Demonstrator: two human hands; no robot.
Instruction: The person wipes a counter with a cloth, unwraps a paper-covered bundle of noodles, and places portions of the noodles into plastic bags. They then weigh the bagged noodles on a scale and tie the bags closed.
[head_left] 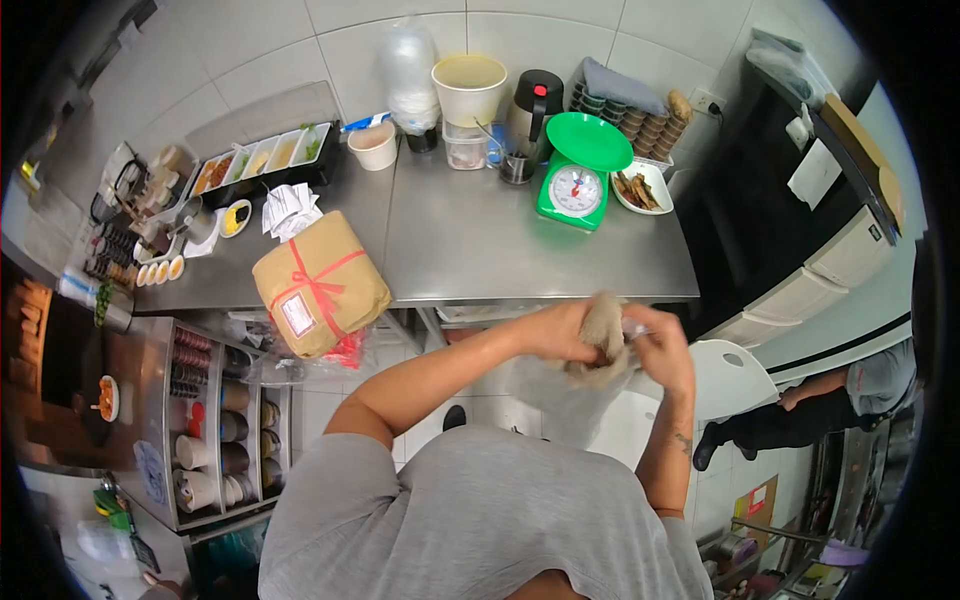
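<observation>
1. Both hands were up in front of me, near the front edge of the steel table (460, 240), working at one beige cloth (604, 328) bunched between them.
2. My left hand (562, 332) was closed on the cloth's left side, the fingers bent into its folds.
3. My right hand (662, 345) was curled in narrow at the cloth's right side, something pale at its fingertips; whether it pinched the cloth or that pale bit, I could not tell.
4. Below the cloth hung a see-through plastic bag (575, 395); how the two were joined was hidden from me.
5. On my left, at the table's front edge, sat a brown paper parcel (345, 300) tied with red ribbon, a white label on it, and some paper slips (291, 210) just behind.
6. Farther back, a green scale (590, 160) stood beyond my hands, a white dish (650, 192) of brown pieces just right of it. To its left were a metal jug (516, 168) and a pale tub (468, 95) set on a plastic container (466, 147).
7. Off to my right was a white seat (735, 375), and past it another person (775, 425) in dark trousers.
</observation>
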